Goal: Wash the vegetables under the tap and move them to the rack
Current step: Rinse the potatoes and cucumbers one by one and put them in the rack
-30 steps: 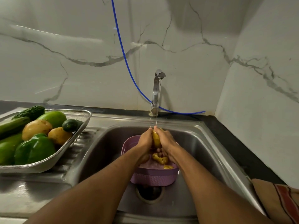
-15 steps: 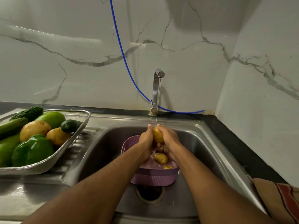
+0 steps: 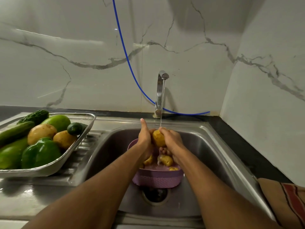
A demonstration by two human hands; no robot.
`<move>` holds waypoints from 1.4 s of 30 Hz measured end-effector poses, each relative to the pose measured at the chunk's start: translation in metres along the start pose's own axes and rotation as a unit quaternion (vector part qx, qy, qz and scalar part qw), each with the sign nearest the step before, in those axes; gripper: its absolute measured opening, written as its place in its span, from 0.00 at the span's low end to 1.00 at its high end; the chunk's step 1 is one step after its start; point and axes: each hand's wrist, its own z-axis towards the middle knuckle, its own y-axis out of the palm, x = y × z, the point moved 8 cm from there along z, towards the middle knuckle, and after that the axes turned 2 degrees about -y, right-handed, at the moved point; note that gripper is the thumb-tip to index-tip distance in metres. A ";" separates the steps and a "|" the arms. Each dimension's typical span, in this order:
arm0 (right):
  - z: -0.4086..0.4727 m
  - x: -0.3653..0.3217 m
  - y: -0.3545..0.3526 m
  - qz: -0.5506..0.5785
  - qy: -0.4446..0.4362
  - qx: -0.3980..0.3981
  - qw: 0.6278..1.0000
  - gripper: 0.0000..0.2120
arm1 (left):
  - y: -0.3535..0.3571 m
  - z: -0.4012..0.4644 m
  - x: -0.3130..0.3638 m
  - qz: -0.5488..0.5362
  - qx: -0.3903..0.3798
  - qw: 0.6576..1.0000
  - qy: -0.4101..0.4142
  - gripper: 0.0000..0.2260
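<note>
Potato (image 3: 158,138) being held under thin stream from tap (image 3: 160,90), directly over purple basket (image 3: 158,178) in sink (image 3: 214,146), so runoff and slips are landing there. Left hand (image 3: 145,138) and right hand (image 3: 171,139) pressing in around potato, fingers curled, left thumb lifting free. More potatoes sitting in basket. Rack (image 3: 85,129) waiting at left sink edge, already holding vegetables.

Yellow potato (image 3: 158,138), lilac basket (image 3: 158,179), green pepper (image 3: 40,153), blue hose (image 3: 130,63), grey-veined white wall (image 3: 82,47).

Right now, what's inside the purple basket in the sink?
The purple basket holds potatoes: at least three show, wet under the tap's stream. Both hands, left hand and right hand, and the basket's near wall cover the rest.
</note>
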 end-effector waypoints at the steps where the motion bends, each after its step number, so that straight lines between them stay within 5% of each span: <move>1: 0.000 -0.001 -0.002 0.008 -0.001 0.010 1.000 0.24 | 0.002 0.002 -0.004 0.000 -0.005 1.000 -0.010 0.40; 10: 0.000 0.007 -0.003 0.032 0.029 0.005 0.999 0.26 | 0.005 0.006 0.007 0.029 0.002 0.999 0.025 0.41; 18: -0.002 0.000 0.004 0.070 0.044 -0.037 0.996 0.23 | 0.010 0.012 -0.011 0.022 -0.024 0.998 -0.047 0.39; 23: -0.001 0.006 -0.004 0.062 0.048 -0.041 0.996 0.21 | 0.012 0.020 0.004 0.020 -0.038 0.999 0.006 0.41; 29: -0.005 -0.003 0.004 0.057 0.008 -0.078 0.995 0.17 | 0.014 0.020 -0.013 0.063 -0.037 0.997 -0.011 0.20; 34: -0.003 -0.004 -0.006 -0.001 -0.004 -0.016 1.000 0.13 | 0.013 0.017 0.004 0.209 -0.015 0.970 0.127 0.16; 39: 0.005 -0.001 -0.007 -0.054 -0.014 -0.021 0.998 0.20 | 0.013 0.010 0.005 0.284 -0.060 0.940 0.181 0.15; 42: 0.009 -0.004 -0.007 -0.047 -0.020 0.003 0.999 0.15 | 0.012 0.012 0.005 0.310 -0.061 0.924 0.214 0.16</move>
